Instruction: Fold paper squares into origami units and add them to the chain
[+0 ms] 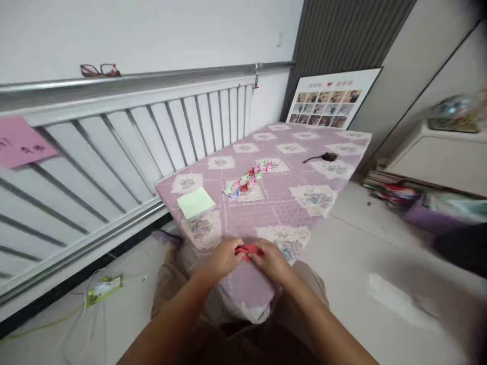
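Close to the near end of the table, both of my hands grip a folded piece of red paper [249, 249] just above the cloth. My left hand [225, 257] pinches its left end and my right hand [272, 258] its right end, with thumbs toward me. Parts of the paper are hidden by my fingers. Farther up the table lies a double row of several small folded paper pieces [244, 186] in red, pink, green and blue. A stack of pale green square paper [196, 203] rests near the left edge.
A flowered purple cloth [266, 218] covers the table. A small black object with a cord [329, 156] lies at the right. Radiator bars [182, 121] run along the left wall, with glasses [99, 70] on the pipe. A photo board [331, 101] leans at the far end.
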Demonstrator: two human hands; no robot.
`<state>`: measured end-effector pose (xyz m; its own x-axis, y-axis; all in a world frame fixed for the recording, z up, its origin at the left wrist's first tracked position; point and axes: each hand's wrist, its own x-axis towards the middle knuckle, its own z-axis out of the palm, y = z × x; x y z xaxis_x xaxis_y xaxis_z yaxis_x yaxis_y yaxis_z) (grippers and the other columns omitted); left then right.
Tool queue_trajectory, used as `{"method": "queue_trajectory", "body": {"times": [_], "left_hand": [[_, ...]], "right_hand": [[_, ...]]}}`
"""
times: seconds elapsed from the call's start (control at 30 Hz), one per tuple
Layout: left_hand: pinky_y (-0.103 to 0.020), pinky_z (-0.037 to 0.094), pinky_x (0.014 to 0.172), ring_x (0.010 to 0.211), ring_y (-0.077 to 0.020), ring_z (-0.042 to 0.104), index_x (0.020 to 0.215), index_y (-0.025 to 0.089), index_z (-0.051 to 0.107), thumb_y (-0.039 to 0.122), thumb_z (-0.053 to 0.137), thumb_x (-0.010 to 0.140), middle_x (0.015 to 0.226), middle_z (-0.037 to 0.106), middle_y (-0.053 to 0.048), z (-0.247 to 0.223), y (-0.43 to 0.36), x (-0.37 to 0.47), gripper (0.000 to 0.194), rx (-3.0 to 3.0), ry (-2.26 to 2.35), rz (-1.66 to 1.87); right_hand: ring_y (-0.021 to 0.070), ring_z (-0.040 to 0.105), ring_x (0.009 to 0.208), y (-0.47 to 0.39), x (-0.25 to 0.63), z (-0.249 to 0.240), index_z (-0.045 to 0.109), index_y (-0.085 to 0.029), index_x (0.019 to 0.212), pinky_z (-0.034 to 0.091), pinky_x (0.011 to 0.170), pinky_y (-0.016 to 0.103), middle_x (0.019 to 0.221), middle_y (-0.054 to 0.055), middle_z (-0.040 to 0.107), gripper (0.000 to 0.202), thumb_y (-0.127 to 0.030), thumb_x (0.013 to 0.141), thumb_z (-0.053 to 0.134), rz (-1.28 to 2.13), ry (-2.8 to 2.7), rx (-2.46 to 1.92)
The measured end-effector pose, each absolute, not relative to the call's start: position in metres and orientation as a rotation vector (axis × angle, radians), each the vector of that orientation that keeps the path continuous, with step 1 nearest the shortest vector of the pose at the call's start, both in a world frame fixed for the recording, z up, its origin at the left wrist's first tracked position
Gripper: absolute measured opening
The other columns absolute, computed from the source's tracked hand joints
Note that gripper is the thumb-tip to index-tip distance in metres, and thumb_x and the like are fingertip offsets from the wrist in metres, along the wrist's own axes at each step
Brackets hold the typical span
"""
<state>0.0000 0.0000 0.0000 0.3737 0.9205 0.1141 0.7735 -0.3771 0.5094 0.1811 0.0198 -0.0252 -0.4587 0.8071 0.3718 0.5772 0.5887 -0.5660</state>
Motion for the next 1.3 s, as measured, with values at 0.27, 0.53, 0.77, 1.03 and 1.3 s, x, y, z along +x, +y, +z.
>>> {"method": "queue_trajectory", "body": {"times": [0.27,0.53,0.77,1.03,1.3], "left_hand": [[-0.034,0.041,0.080,0.090,-0.0215,0.050,0.088,0.019,0.060,0.014,0.042,0.091,0.092,0.059,-0.005,-0.023,-0.019,-0.001,0.019,2.616,1.592,0.330],[-0.036,0.040,0.080,0.089,-0.0214,0.049,0.090,0.021,0.061,0.022,0.045,0.093,0.092,0.058,-0.004,-0.045,-0.042,-0.001,0.017,2.614,1.575,0.258],[-0.035,0.037,0.084,0.093,-0.0201,0.049,0.089,0.023,0.065,0.024,0.055,0.088,0.094,0.060,-0.002,-0.038,-0.051,-0.005,0.011,2.339,1.699,0.348],[-0.036,0.034,0.085,0.092,-0.0199,0.051,0.078,0.022,0.066,0.028,0.058,0.086,0.089,0.062,-0.001,-0.033,-0.051,-0.001,0.013,2.050,1.904,0.409],[-0.037,0.034,0.080,0.091,-0.0228,0.054,0.081,0.021,0.064,0.036,0.048,0.092,0.091,0.063,-0.004,-0.021,-0.042,0.005,0.025,2.033,1.982,0.199]], "right_hand": [[0.0183,0.046,0.076,0.002,0.178,-0.028,0.061,-0.019,0.072,0.031,0.079,0.034,0.072,0.002,0.056,0.010,-0.018,0.082,0.062,-0.022,-2.387,-1.056],[0.0185,0.048,0.081,-0.016,0.185,-0.048,0.062,-0.019,0.079,0.034,0.077,0.032,0.080,0.004,0.059,0.006,-0.020,0.084,0.060,0.181,-2.454,-1.047],[0.0197,0.051,0.087,-0.017,0.195,-0.050,0.064,-0.022,0.085,0.035,0.082,0.034,0.087,0.003,0.061,0.006,-0.017,0.082,0.062,0.394,-2.371,-1.088],[0.0197,0.051,0.085,-0.015,0.199,-0.053,0.063,-0.021,0.077,0.034,0.080,0.035,0.089,0.004,0.060,0.020,-0.035,0.089,0.056,0.414,-2.266,-1.254],[0.0203,0.049,0.082,-0.015,0.189,-0.049,0.060,-0.020,0.067,0.032,0.076,0.034,0.079,0.004,0.056,0.028,-0.038,0.088,0.057,0.290,-2.196,-1.478]]}}
